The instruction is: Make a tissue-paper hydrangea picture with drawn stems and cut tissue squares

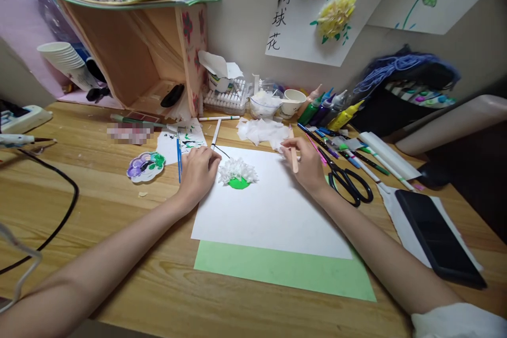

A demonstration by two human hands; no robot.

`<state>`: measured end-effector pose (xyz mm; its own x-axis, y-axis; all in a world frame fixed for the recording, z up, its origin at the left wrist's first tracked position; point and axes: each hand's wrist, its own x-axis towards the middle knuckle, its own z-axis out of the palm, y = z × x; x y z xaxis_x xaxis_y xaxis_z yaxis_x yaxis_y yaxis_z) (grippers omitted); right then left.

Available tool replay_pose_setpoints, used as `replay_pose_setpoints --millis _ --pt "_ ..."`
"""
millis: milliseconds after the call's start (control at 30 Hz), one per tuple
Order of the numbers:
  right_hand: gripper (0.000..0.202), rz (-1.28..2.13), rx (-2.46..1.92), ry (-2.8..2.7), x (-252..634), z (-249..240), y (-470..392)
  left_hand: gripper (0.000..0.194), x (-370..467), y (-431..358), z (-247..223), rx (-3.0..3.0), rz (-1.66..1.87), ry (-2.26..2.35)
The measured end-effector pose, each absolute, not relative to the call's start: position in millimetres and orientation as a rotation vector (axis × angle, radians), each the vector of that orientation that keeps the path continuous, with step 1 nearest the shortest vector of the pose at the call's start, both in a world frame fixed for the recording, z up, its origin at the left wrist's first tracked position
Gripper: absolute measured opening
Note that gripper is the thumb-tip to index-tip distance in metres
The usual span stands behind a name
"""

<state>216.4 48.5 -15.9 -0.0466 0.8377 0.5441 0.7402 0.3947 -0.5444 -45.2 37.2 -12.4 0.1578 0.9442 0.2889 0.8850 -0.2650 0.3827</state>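
A white sheet of paper lies over a light green sheet on the desk. On its upper left is a flower of bunched white tissue petals with a green base. My left hand is at the sheet's left edge beside the flower, fingers curled and pressed together; what they hold, if anything, is hidden. A thin dark line shows by its fingertips. Over the sheet's upper right, my right hand is closed around a flat wooden craft stick.
Black-handled scissors and several markers lie right of the paper, near a black phone. Torn white tissue, a paper cup and paint bottles stand behind. A paint palette and a black cable are left.
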Motion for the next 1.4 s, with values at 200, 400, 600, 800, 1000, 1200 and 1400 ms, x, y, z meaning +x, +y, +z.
replay_pose_setpoints --millis 200,400,600,800,1000,1200,1400 --pt "0.012 0.071 -1.453 -1.928 219 -31 65 0.016 -46 37 -10 2.276 0.818 1.75" --pt "0.003 0.098 -1.502 -1.837 213 -25 73 0.018 -45 37 -9 2.26 0.823 1.744" --pt "0.011 0.491 -1.304 -1.636 202 -5 59 0.018 -45 37 -10 2.201 0.853 1.732" --pt "0.024 1.178 -0.979 -1.559 170 1 30 0.022 -43 30 -2 2.114 0.975 1.61" --pt "0.015 1.123 -0.945 -1.687 152 -8 9 0.021 -36 10 12 2.165 0.81 1.349" --pt "0.016 0.978 -0.977 -1.688 152 -11 -1 0.018 -31 -2 14 2.065 0.767 1.324" --pt "0.036 0.903 -0.933 -1.423 157 -18 -7 0.012 -29 -11 8 2.209 0.759 1.427"
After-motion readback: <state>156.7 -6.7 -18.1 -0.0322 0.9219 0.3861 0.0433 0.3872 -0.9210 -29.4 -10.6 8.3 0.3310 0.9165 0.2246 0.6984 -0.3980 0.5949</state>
